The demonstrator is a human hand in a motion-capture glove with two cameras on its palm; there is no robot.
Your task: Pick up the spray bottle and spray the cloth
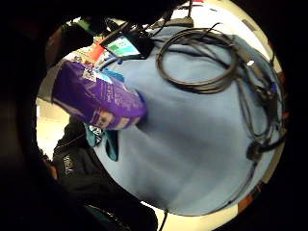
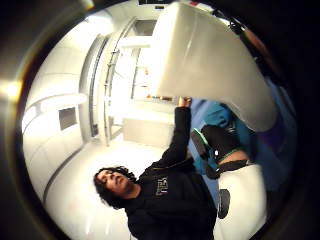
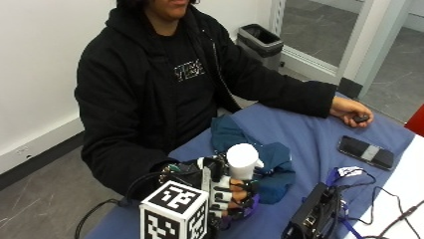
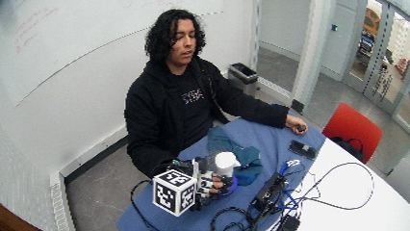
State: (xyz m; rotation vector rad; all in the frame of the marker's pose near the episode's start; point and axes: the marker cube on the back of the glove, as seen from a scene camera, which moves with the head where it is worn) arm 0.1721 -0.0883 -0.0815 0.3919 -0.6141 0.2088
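Observation:
In the outside view my gloved right hand (image 3: 228,193) grips a spray bottle (image 3: 242,160) by its neck, upright, with the white spray head above my fingers and a bit of purple body below them. It stands over the near part of the blue-covered table (image 3: 298,132). The crumpled teal cloth (image 3: 268,164) lies on the cover just behind and beside the bottle. The little finger side palm view shows the purple labelled bottle body (image 1: 96,98) close to my palm, with a strip of the teal cloth (image 1: 109,143) beyond it. The white spray head (image 2: 210,60) fills much of the thumb side palm view.
The person's bare left hand (image 3: 351,112) rests at the table's far end holding a small black object. A phone (image 3: 366,152) lies near it. A black device (image 3: 318,211) and coiled cables (image 1: 202,62) sit right of the bottle. A bin (image 3: 262,40) stands behind the person.

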